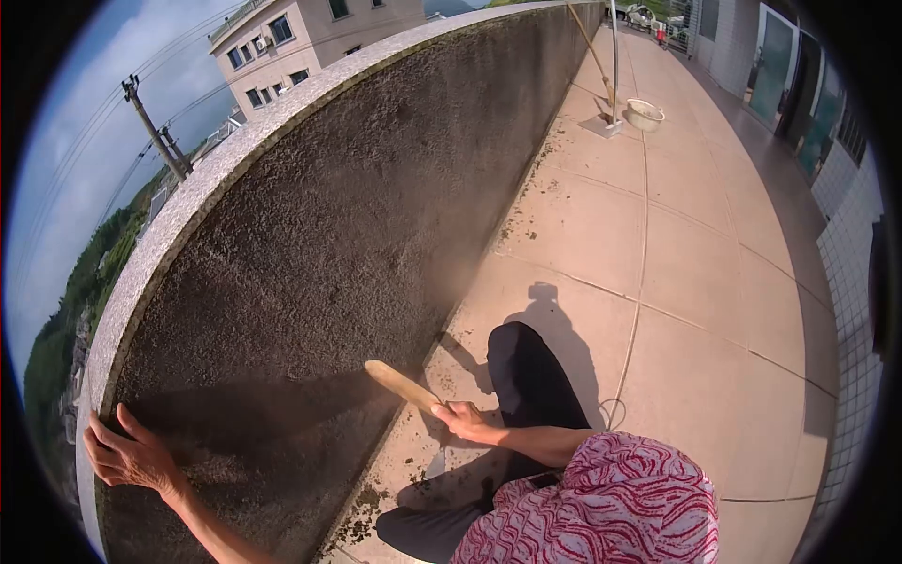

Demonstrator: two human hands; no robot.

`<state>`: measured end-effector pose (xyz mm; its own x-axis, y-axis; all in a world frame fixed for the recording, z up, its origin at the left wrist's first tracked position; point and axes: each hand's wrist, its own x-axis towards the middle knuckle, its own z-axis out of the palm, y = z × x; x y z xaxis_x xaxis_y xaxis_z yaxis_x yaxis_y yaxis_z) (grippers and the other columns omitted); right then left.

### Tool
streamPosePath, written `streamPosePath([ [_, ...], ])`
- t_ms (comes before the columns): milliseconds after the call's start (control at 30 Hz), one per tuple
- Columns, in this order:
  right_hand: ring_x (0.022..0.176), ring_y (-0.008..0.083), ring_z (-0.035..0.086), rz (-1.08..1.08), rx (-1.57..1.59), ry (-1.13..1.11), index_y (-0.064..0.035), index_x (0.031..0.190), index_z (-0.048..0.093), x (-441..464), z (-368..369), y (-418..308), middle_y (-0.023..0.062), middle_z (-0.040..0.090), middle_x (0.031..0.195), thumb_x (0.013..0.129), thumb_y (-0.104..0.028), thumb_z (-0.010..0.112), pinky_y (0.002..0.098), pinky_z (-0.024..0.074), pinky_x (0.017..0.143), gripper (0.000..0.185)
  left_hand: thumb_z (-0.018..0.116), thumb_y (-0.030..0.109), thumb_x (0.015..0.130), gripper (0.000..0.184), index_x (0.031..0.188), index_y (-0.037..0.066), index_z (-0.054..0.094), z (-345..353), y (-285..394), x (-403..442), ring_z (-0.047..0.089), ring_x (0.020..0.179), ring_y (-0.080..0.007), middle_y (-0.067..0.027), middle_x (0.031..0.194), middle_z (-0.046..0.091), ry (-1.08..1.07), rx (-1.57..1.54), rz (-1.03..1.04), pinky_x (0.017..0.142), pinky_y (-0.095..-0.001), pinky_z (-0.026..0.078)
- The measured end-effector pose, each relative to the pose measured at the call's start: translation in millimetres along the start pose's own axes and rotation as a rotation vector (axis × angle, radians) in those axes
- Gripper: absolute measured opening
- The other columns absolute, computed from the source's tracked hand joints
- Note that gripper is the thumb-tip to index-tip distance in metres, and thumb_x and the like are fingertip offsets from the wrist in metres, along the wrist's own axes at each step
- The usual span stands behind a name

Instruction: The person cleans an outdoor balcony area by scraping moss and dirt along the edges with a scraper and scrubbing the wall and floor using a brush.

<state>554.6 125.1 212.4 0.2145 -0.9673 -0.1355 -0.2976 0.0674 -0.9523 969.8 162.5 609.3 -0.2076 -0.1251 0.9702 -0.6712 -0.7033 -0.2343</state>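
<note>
Wooden and light brown, a stick slants up from the right hand, whose fingers are clamped around its lower end; its free tip is close to the rough dark wall, though whether they touch I cannot tell. The left hand rests on the wall's pale top edge, fingers slightly apart. Dark crumbs lie along the wall's foot on the tiled floor.

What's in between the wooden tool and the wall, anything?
Nothing that I can see. The right hand holds the tool beside the wall, with no object showing between them. The left hand is off to the side, on the wall's top edge, and the bucket stands farther along the floor.
</note>
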Motion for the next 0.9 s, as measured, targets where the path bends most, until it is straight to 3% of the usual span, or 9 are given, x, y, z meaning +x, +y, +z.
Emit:
streamPosePath([
  [67,0.052,0.019,0.059,-0.15,0.122,0.07,0.0004,0.07,0.06,44,-21,-40,0.009,0.053,0.053,0.097,-0.051,0.055,0.0387,0.0451,0.05,0.058,0.056,0.049,0.099,0.047,0.132,0.016,0.059,13,-7,-7,0.052,0.117,-0.0237,-0.0061,0.125,0.055,-0.021,0.036,-0.029,0.093,-0.0418,0.042],
  [233,0.048,0.015,0.053,-0.606,0.402,0.109,-0.0034,0.073,0.056,146,-82,-281,0.0042,0.05,0.052,0.098,-0.061,0.047,0.0343,0.0421,0.044,0.064,0.058,0.041,0.099,0.042,0.13,0.012,0.059,22,-14,-13,0.059,0.113,-0.029,-0.0082,0.124,0.061,-0.048,0.002,-0.017,0.093,-0.0432,0.045],
  [300,0.048,0.021,0.054,-0.634,0.31,0.204,-0.003,0.077,0.058,157,-45,-221,0.0097,0.049,0.053,0.099,-0.059,0.046,0.0382,0.0421,0.046,0.061,0.056,0.04,0.1,0.044,0.134,0.011,0.056,22,-13,-11,0.061,0.111,-0.0289,-0.0079,0.123,0.063,-0.026,0.033,0.01,0.091,-0.0419,0.047],
  [367,0.055,0.0254,0.057,-0.38,0.189,0.136,-0.0023,0.083,0.062,117,-12,-119,0.013,0.052,0.058,0.097,-0.061,0.046,0.0404,0.045,0.053,0.062,0.055,0.041,0.1,0.047,0.136,0.011,0.055,19,-10,-8,0.06,0.114,-0.029,-0.0084,0.127,0.062,-0.044,0.011,0.03,0.093,-0.042,0.047],
  [467,0.066,0.0174,0.063,0.03,0.174,-0.146,-0.0001,0.095,0.07,36,-5,7,0.011,0.064,0.069,0.095,-0.06,0.053,0.0368,0.0487,0.059,0.063,0.051,0.045,0.101,0.055,0.144,0.011,0.048,13,-9,-6,0.055,0.124,-0.0286,-0.0097,0.137,0.056,-0.076,-0.011,0.068,0.1,-0.0419,0.044],
  [567,0.058,0.0143,0.059,0.031,0.251,-0.099,-0.0003,0.087,0.069,45,-57,-18,0.0064,0.06,0.063,0.095,-0.056,0.056,0.0353,0.0468,0.054,0.058,0.05,0.046,0.101,0.059,0.148,0.011,0.042,4,4,-3,0.05,0.131,-0.0275,-0.009,0.144,0.051,-0.042,-0.019,0.097,0.104,-0.0423,0.042],
  [733,0.041,0.0081,0.048,-0.289,0.738,0.037,-0.0092,0.073,0.05,185,-177,-235,-0.0007,0.05,0.055,0.098,-0.062,0.047,0.0251,0.0385,0.034,0.059,0.05,0.047,0.101,0.064,0.152,0.011,0.038,-6,36,-18,0.043,0.137,-0.0291,-0.0106,0.152,0.042,0.055,-0.027,0.071,0.108,-0.0449,0.039],
  [833,0.041,0.0084,0.048,-0.399,0.693,0.121,-0.0098,0.073,0.05,214,-163,-233,-0.0006,0.049,0.054,0.097,-0.063,0.047,0.0253,0.0382,0.034,0.058,0.051,0.048,0.101,0.066,0.151,0.008,0.038,-18,62,-33,0.042,0.139,-0.0325,-0.0133,0.154,0.039,0.046,-0.077,0.059,0.109,-0.0462,0.038],
  [900,0.04,0.0093,0.048,-0.262,0.664,0.109,-0.0075,0.077,0.054,178,-107,-150,0.0005,0.048,0.053,0.097,-0.063,0.047,0.0265,0.0375,0.034,0.059,0.052,0.046,0.1,0.065,0.151,0.007,0.038,-17,64,-38,0.041,0.139,-0.0334,-0.0141,0.154,0.038,0.04,-0.062,0.062,0.11,-0.0462,0.038],
])
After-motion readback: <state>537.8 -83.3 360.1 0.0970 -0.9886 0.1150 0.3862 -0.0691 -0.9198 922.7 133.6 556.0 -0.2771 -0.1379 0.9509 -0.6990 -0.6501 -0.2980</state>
